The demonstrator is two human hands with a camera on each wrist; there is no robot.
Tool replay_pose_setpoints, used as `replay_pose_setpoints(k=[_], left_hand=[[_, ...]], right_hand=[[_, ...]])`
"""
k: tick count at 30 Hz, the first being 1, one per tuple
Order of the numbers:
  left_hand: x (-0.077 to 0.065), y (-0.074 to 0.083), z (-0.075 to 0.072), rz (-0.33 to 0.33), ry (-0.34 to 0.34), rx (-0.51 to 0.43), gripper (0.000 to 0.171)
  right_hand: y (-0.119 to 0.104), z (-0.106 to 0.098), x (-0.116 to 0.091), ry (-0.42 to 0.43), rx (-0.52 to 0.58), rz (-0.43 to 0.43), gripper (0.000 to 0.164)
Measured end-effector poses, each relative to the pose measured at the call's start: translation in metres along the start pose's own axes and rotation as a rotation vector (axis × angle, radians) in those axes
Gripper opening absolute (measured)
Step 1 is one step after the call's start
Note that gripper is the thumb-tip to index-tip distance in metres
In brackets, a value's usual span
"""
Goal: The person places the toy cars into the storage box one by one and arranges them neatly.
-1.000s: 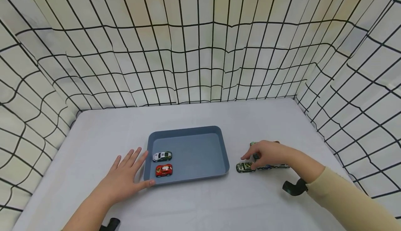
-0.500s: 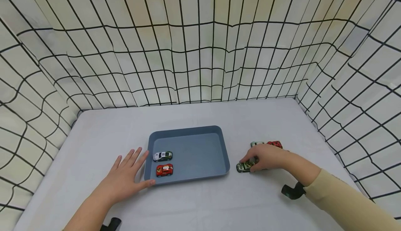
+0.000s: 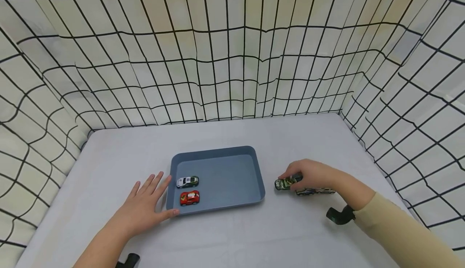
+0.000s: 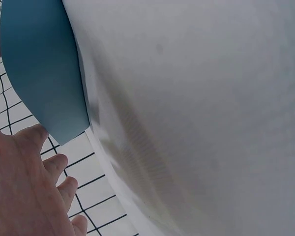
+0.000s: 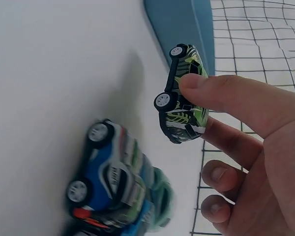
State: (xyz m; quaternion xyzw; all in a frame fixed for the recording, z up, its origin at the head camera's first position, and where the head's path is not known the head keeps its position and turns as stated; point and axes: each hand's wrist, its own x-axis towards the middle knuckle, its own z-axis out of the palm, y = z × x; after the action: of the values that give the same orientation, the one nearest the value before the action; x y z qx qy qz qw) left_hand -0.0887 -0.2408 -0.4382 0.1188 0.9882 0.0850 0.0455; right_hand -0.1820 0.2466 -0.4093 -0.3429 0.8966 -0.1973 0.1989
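Observation:
My right hand (image 3: 314,175) pinches a green camouflage-patterned toy car (image 5: 179,118) between thumb and fingers. In the right wrist view the car hangs above the white surface, its wheels facing left. Just behind it are several more toy cars, a blue-and-white one (image 5: 105,172) nearest; the hand partly hides the group in the head view. My left hand (image 3: 145,201) lies with fingers spread at the left side of a blue-grey tray (image 3: 229,179), thumb on its front-left corner. Inside the tray, at the left, sit a white-and-green toy car (image 3: 187,182) and a red toy car (image 3: 189,197).
A white cloth (image 3: 232,239) covers the table. White walls with a black net (image 3: 232,58) enclose the back and both sides. A black wrist-camera part (image 3: 340,215) sticks out by the right sleeve, another (image 3: 128,260) below the left wrist.
My right hand has reached down, taken hold of the green camouflage toy car and raised it from its place. My left hand and the two cars in the tray have stayed put.

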Motion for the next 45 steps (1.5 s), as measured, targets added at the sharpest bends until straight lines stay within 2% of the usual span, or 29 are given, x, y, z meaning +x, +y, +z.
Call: replay_pose_setpoints(k=[5, 9, 18, 27, 37, 45], left_hand=[[0.001, -0.001, 0.001, 0.001, -0.002, 0.008, 0.112], [0.001, -0.002, 0.001, 0.003, -0.002, 0.01, 0.113], [0.0, 0.0, 0.0, 0.0, -0.006, 0.006, 0.112], [0.001, -0.002, 0.0, -0.005, -0.002, 0.02, 0.112], [0.0, -0.003, 0.002, -0.007, 0.001, 0.014, 0.113], [0.0, -0.003, 0.003, -0.009, 0.0, 0.019, 0.113]], right_hand=[[0.002, -0.009, 0.0, 0.022, 0.029, -0.035, 0.039], [0.001, -0.017, 0.005, 0.044, 0.067, -0.019, 0.039], [-0.013, -0.029, 0.028, 0.061, 0.108, 0.0, 0.039], [-0.034, -0.025, 0.072, 0.03, 0.045, -0.052, 0.039], [-0.067, -0.018, 0.128, -0.003, -0.019, -0.096, 0.039], [-0.088, -0.003, 0.166, -0.016, -0.107, -0.101, 0.04]])
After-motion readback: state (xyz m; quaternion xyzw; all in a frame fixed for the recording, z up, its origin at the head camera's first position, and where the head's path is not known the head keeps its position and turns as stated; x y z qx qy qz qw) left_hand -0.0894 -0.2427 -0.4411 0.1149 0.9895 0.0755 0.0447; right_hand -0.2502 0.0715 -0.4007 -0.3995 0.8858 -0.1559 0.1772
